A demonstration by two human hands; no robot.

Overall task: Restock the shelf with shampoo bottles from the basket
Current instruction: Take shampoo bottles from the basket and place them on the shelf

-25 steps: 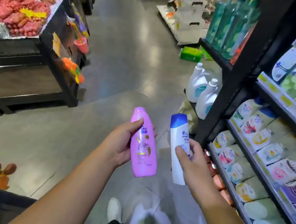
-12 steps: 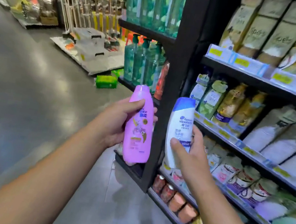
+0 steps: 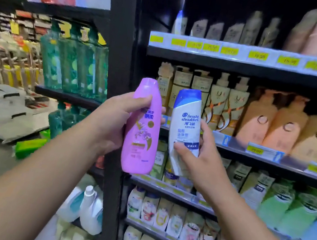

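A pink Rejoice shampoo bottle [image 3: 142, 138] is gripped upright by the left hand [image 3: 115, 121], with the thumb laid across its front, and is held just in front of the black shelf upright [image 3: 119, 61]. A white, blue-capped Head & Shoulders bottle [image 3: 186, 124] is gripped near its base by the right hand [image 3: 194, 163]. It is slightly tilted, just right of that upright, before the orange pump bottles [image 3: 257, 119]. The two bottles are held close together but apart.

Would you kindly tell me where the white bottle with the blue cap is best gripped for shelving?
Probably its lower half, from the right, as the right hand does: the white bottle is almost upright and narrows toward its base, so fingers wrap it there.
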